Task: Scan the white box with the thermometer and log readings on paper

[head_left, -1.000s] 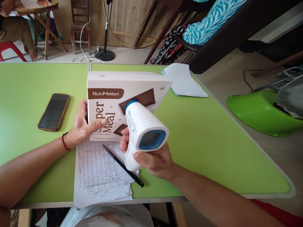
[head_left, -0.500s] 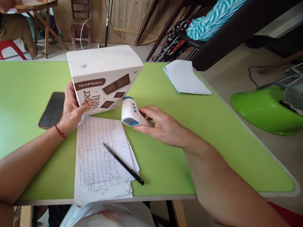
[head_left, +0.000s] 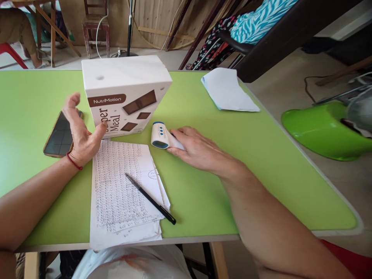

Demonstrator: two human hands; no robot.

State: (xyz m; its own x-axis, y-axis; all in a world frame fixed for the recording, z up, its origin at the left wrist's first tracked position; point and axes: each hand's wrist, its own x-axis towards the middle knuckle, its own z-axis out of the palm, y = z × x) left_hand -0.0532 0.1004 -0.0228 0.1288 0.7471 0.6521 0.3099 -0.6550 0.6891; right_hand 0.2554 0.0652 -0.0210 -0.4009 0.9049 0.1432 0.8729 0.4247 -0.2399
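Observation:
A white NutriMotion box (head_left: 128,73) with brown printing stands upright on the green table, left of the middle. My left hand (head_left: 84,133) is at its left side with fingers spread and lifted off it; the thumb lies close to the front face, and I cannot tell whether it touches. In my right hand (head_left: 194,149) is a white and blue infrared thermometer (head_left: 160,135), gripped by its handle low over the table, its small screen facing me. Handwritten sheets (head_left: 122,193) lie in front of the box, with a black pen (head_left: 149,197) resting across them.
A phone (head_left: 59,135) lies beside my left hand, partly hidden by it. Folded white paper (head_left: 229,91) sits at the table's far right. Beyond the right edge is a green plastic stool or chair (head_left: 325,131). Behind the table are a wooden chair (head_left: 95,29) and seated people.
My left hand has loosened from the box and its fingers have spread away to the left. The thermometer has tilted and shifted slightly in my right hand. The view has moved a little.

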